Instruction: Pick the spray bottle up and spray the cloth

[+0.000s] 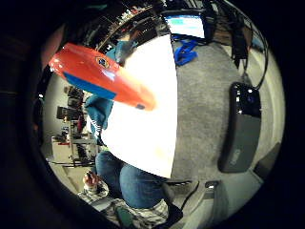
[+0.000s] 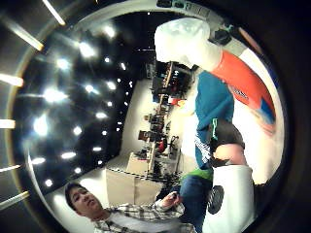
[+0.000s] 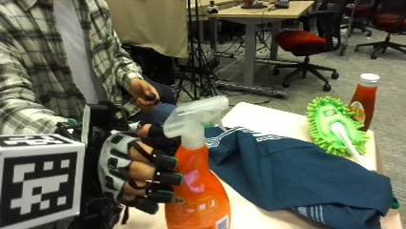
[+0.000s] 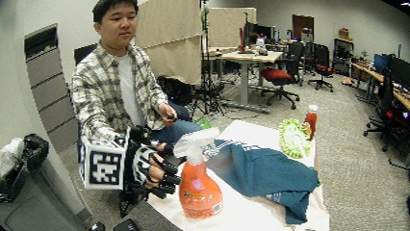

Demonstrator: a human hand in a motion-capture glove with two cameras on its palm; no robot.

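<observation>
Standing upright at the near end of the white bench point(image 3: 266, 119), an orange spray bottle point(image 3: 197, 191) with a translucent white trigger head point(image 3: 193, 114). Wrapped around the bottle's body from the side nearest the seated person, the gloved right hand point(image 3: 136, 174), fingers point(image 3: 162, 179) curled onto the orange plastic just under the neck, so gripping the bottle. Whether the base touches the bench or hangs slightly above it cannot be told, perhaps resting, since the bottom edge runs out of the outside view.

Spread just beyond the bottle, toward the far end of the bench, a dark teal cloth point(image 3: 298, 176) with thin white stripes, rumpled, one corner lying close to the bottle's shoulder and another part hanging over the bench's edge. Nozzle aimed roughly across the cloth.

Beyond the cloth, well apart from the bottle, a bright green fluffy duster head point(image 3: 333, 126) lying flat, and beside that an upright red sauce bottle point(image 3: 363, 98) with a white cap.

Held up behind the bottle, near the person's lap, the bare left hand point(image 3: 145, 93), closed on a small dark object.

Seen from the palm at the little finger side, the orange bottle point(image 1: 102, 78) close by, crossing over the white bench point(image 1: 143, 124), with grey carpet point(image 1: 205, 105) past the edge.
</observation>
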